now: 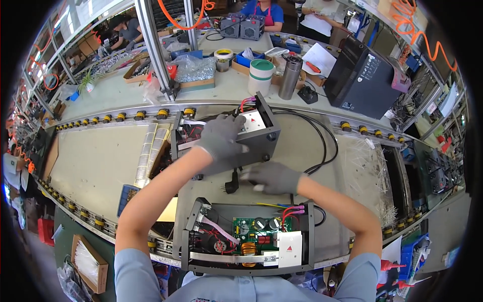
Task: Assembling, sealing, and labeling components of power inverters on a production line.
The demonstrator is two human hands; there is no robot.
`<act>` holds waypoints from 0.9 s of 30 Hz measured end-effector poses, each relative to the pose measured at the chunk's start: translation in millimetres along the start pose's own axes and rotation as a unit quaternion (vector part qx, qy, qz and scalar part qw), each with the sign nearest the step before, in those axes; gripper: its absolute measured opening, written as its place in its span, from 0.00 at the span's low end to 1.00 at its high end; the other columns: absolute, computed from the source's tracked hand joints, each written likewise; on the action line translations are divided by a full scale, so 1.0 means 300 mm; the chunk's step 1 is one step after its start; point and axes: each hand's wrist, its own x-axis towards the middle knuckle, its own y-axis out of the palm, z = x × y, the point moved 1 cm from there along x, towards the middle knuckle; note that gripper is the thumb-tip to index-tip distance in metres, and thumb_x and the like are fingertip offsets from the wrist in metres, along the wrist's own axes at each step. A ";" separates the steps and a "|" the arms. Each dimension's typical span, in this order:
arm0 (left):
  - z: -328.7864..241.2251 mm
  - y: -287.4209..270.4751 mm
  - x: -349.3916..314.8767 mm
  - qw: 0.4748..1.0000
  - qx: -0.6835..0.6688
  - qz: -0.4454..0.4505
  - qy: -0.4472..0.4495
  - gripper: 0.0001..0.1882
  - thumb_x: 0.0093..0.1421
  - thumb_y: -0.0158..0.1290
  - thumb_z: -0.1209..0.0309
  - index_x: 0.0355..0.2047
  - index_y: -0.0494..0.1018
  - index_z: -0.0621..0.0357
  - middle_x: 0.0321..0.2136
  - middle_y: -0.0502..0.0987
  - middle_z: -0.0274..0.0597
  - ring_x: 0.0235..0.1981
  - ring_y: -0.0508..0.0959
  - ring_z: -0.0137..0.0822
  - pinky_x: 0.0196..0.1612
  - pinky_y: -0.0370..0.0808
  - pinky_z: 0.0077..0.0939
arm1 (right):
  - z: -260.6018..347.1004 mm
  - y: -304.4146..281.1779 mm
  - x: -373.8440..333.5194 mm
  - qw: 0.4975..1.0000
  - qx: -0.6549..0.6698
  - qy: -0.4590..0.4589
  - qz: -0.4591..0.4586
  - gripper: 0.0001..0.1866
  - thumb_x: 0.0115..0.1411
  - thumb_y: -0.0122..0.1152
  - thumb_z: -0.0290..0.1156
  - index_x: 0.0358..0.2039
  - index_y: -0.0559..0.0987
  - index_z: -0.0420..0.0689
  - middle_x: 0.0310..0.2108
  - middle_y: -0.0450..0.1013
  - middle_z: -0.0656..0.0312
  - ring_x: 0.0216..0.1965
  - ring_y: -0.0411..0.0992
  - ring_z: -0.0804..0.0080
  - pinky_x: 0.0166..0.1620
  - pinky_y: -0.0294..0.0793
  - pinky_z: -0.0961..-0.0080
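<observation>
We're curling the left hand point(221, 137) over the far unit point(254, 147), near the board point(329, 201)'s far edge; can't tell if it's gripping. Right hand point(275, 178) is hovering loosely open, empty, beside the black plug point(232, 185). Near unit point(292, 251) is sitting along the near edge.

Inside of rear unit point(259, 146) partly covered

The left hand point(221, 137) blocks some of its interior. The right hand point(274, 178) is blurred; whether it touches the black plug point(232, 185) is unclear. The left forearm point(166, 189) hides part of a blue tray point(122, 199). The upper edge crops a co-worker point(276, 15).
</observation>
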 end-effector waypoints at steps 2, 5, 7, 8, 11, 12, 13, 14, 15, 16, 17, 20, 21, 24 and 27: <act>-0.013 0.018 0.003 1.000 0.008 -0.012 0.009 0.34 0.45 0.59 0.51 0.48 0.65 0.56 0.39 0.72 0.48 0.45 0.71 0.47 0.45 0.69 0.37 | 0.013 0.054 0.073 0.999 -0.022 -0.041 -0.011 0.25 0.56 0.53 0.44 0.53 0.67 0.51 0.52 0.67 0.60 0.52 0.65 0.60 0.55 0.62 0.62; -0.023 0.044 -0.018 1.000 0.018 -0.024 0.006 0.34 0.46 0.59 0.50 0.47 0.65 0.58 0.38 0.71 0.48 0.45 0.70 0.45 0.44 0.69 0.37 | 0.001 0.109 0.101 0.993 -0.078 -0.087 -0.014 0.22 0.57 0.50 0.46 0.50 0.69 0.50 0.49 0.68 0.60 0.51 0.65 0.61 0.55 0.60 0.60; -0.014 0.047 -0.025 0.998 0.037 -0.050 -0.030 0.36 0.41 0.61 0.46 0.44 0.65 0.57 0.35 0.71 0.48 0.41 0.72 0.47 0.44 0.70 0.39 | 0.002 0.100 0.108 0.989 -0.110 -0.097 -0.010 0.20 0.57 0.50 0.46 0.46 0.71 0.50 0.46 0.69 0.59 0.49 0.66 0.62 0.55 0.60 0.60; 0.001 0.044 -0.015 0.999 -0.013 -0.031 -0.036 0.35 0.40 0.62 0.49 0.44 0.66 0.58 0.35 0.72 0.51 0.42 0.73 0.48 0.44 0.70 0.39 | 0.000 0.090 0.089 0.988 -0.120 -0.096 0.011 0.18 0.56 0.50 0.46 0.42 0.73 0.50 0.43 0.70 0.59 0.47 0.66 0.62 0.54 0.60 0.61; 0.022 -0.010 -0.046 0.993 -0.109 0.000 -0.041 0.34 0.39 0.64 0.52 0.43 0.67 0.60 0.37 0.73 0.52 0.42 0.73 0.50 0.45 0.70 0.38 | -0.042 0.053 -0.027 0.987 -0.129 -0.090 0.024 0.14 0.54 0.51 0.44 0.36 0.74 0.49 0.39 0.71 0.60 0.45 0.67 0.62 0.53 0.61 0.62; 0.055 -0.008 -0.068 0.990 -0.137 -0.038 0.006 0.33 0.38 0.64 0.55 0.42 0.68 0.61 0.37 0.73 0.53 0.41 0.74 0.50 0.45 0.70 0.37 | -0.061 0.036 -0.077 0.987 -0.128 -0.090 0.016 0.13 0.53 0.51 0.43 0.33 0.74 0.48 0.38 0.71 0.60 0.44 0.67 0.62 0.52 0.61 0.62; 0.073 -0.020 -0.087 0.987 -0.153 -0.045 0.013 0.32 0.37 0.65 0.57 0.40 0.68 0.61 0.35 0.73 0.50 0.39 0.74 0.49 0.43 0.70 0.37 | -0.091 0.022 -0.132 0.985 -0.163 -0.052 0.023 0.13 0.53 0.51 0.41 0.33 0.74 0.48 0.37 0.71 0.60 0.45 0.67 0.62 0.52 0.62 0.63; 0.090 -0.032 -0.101 0.987 -0.160 -0.028 0.015 0.33 0.37 0.65 0.56 0.40 0.69 0.62 0.37 0.73 0.50 0.41 0.73 0.49 0.45 0.70 0.37 | -0.123 0.013 -0.185 0.980 -0.195 -0.015 0.031 0.12 0.53 0.51 0.40 0.33 0.75 0.48 0.36 0.71 0.59 0.45 0.67 0.62 0.51 0.62 0.63; 0.101 -0.047 -0.114 0.985 -0.169 -0.011 0.018 0.33 0.38 0.64 0.55 0.41 0.69 0.63 0.39 0.72 0.49 0.42 0.73 0.48 0.47 0.69 0.37 | -0.135 -0.024 -0.236 0.975 -0.209 0.047 0.058 0.11 0.52 0.51 0.39 0.33 0.75 0.48 0.36 0.72 0.60 0.45 0.67 0.62 0.50 0.63 0.63; 0.105 -0.063 -0.134 0.984 -0.176 -0.016 0.036 0.34 0.37 0.65 0.52 0.39 0.68 0.63 0.36 0.72 0.48 0.40 0.73 0.48 0.45 0.70 0.36 | -0.151 -0.063 -0.282 0.966 -0.220 0.106 0.083 0.10 0.51 0.51 0.38 0.32 0.76 0.49 0.35 0.72 0.60 0.44 0.68 0.62 0.48 0.64 0.63; 0.116 -0.056 -0.148 0.981 -0.183 -0.029 0.056 0.35 0.36 0.66 0.52 0.38 0.67 0.63 0.35 0.71 0.47 0.40 0.73 0.47 0.44 0.70 0.36 | -0.203 -0.080 -0.327 0.951 -0.229 0.174 0.115 0.11 0.53 0.50 0.38 0.33 0.76 0.49 0.37 0.72 0.60 0.45 0.67 0.62 0.49 0.64 0.63; 0.084 -0.079 -0.172 0.973 -0.214 -0.015 0.085 0.34 0.35 0.67 0.55 0.39 0.67 0.61 0.35 0.71 0.47 0.39 0.73 0.47 0.44 0.70 0.35 | -0.322 -0.098 -0.544 0.897 -0.310 0.313 0.042 0.11 0.53 0.51 0.38 0.35 0.77 0.50 0.36 0.73 0.61 0.46 0.67 0.62 0.47 0.64 0.65; 0.078 -0.079 -0.180 0.970 -0.222 0.001 0.098 0.34 0.35 0.67 0.56 0.39 0.67 0.61 0.35 0.71 0.47 0.39 0.73 0.47 0.44 0.70 0.35 | -0.338 -0.114 -0.598 0.895 -0.311 0.318 0.042 0.11 0.53 0.51 0.38 0.35 0.77 0.50 0.36 0.73 0.61 0.46 0.67 0.62 0.47 0.64 0.65; 0.043 -0.061 -0.182 0.970 -0.200 0.033 0.131 0.32 0.36 0.67 0.58 0.39 0.67 0.59 0.36 0.71 0.47 0.39 0.73 0.47 0.44 0.70 0.35 | -0.372 -0.128 -0.715 0.832 -0.319 0.449 0.072 0.11 0.51 0.53 0.38 0.33 0.78 0.50 0.33 0.75 0.64 0.45 0.68 0.63 0.46 0.64 0.65; -0.016 -0.004 -0.144 0.971 -0.127 0.036 0.201 0.32 0.37 0.66 0.57 0.40 0.68 0.59 0.36 0.72 0.48 0.40 0.72 0.48 0.44 0.70 0.38 | -0.363 -0.124 -0.783 0.723 -0.372 0.559 0.163 0.09 0.50 0.54 0.37 0.30 0.78 0.49 0.30 0.75 0.65 0.42 0.70 0.63 0.43 0.66 0.65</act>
